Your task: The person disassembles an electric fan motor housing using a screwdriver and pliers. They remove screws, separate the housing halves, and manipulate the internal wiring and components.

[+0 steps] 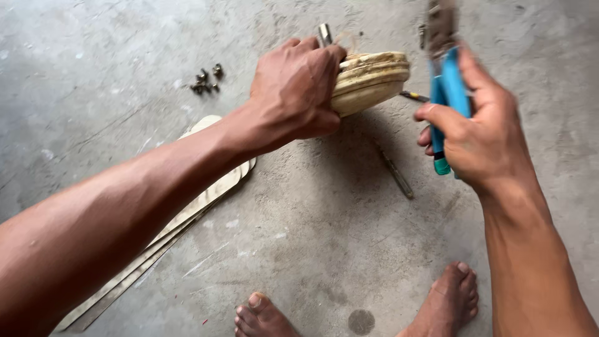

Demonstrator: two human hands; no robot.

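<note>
My left hand (293, 87) grips a round cream-coloured motor housing (369, 80) with a short metal shaft (325, 34) sticking up behind my fingers. It is held on edge above the concrete floor. My right hand (480, 134) is closed around the blue handles of a pair of pliers (446, 93), jaws pointing up and away, just right of the housing and not touching it.
Flat cream fan blades (187, 218) lie stacked on the floor under my left forearm. A small heap of screws and nuts (206, 80) sits at upper left. A thin screwdriver (394, 170) lies below the housing. My bare feet (449, 296) are at the bottom edge.
</note>
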